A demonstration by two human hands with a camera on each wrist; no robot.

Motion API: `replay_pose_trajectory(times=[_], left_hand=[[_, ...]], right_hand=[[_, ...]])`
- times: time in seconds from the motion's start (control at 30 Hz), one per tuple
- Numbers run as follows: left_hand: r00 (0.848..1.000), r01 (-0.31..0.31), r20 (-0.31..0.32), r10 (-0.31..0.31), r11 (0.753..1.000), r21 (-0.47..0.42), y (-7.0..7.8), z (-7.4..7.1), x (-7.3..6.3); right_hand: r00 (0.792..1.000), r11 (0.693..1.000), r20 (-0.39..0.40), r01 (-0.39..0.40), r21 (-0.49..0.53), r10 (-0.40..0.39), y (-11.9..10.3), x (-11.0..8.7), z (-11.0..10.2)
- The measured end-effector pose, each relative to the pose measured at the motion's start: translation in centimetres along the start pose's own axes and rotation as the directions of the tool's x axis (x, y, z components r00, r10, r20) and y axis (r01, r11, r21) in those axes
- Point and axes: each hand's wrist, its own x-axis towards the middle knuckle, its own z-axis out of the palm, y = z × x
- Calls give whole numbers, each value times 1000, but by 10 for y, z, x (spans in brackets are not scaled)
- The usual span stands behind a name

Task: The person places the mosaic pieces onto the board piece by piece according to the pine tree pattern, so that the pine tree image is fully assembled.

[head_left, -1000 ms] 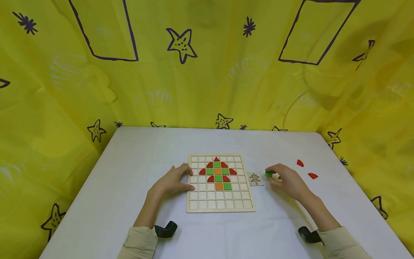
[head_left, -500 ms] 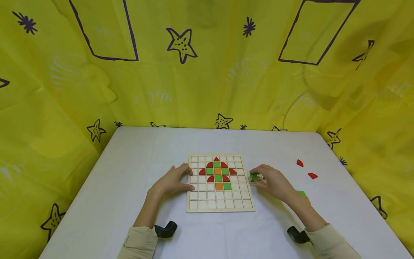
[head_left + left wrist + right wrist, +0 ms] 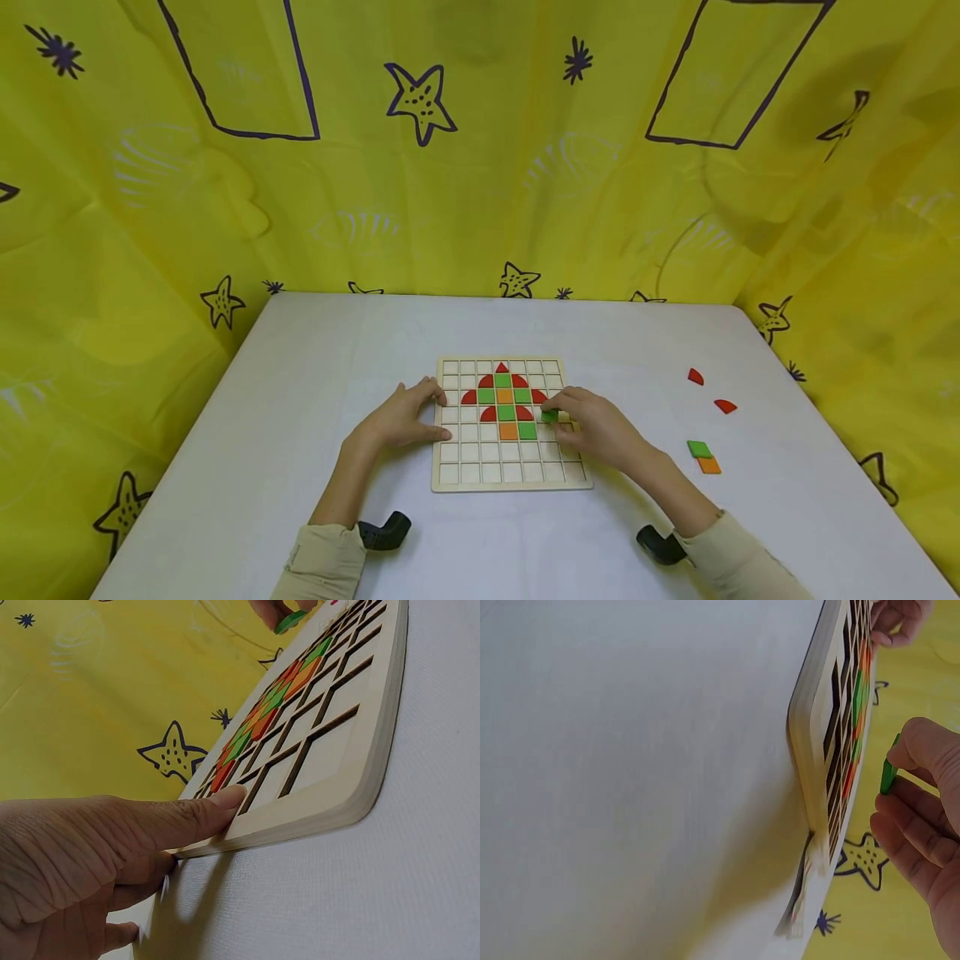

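A wooden grid board (image 3: pixel 510 487) lies on the table, bearing red, green and orange tiles in a tree-like pattern. At its left edge my left hand (image 3: pixel 405 417) rests, thumb on the rim and index fingertip farther up the edge; in the left wrist view the thumb (image 3: pixel 202 810) lies straight on the board's top. My right hand (image 3: pixel 603 429) pinches a green tile (image 3: pixel 550 416) over the board's right part. That green tile (image 3: pixel 889 769) shows between thumb and fingers in the right wrist view, apart from the board. Its underside cells are hidden by the hand.
Right of the board, a green square tile (image 3: pixel 698 449) overlaps or touches an orange tile (image 3: pixel 709 466). Two red quarter-round tiles (image 3: pixel 696 377) (image 3: pixel 725 407) lie farther back. A small card (image 3: pixel 799 900) sits by the board's edge. Yellow curtain (image 3: pixel 480 208) surrounds the white table.
My right hand has moved left with the green tile, from beside the pattern card to over the board. The loose green and orange tiles have come into view. My left hand stays put.
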Motion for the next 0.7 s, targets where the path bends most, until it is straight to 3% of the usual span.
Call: replay_pose_trajectory(times=[0.43,0.7], left_hand=[[1000,-4,-3,4,1000,-11,0,-1,-1],[1000,-10,-3,10,1000,-5,-1,0,0]], right_hand=[[987,989,62,149,-12,-148,-26,22,19],[980,990,135,139,37,-143,-36,31,28]])
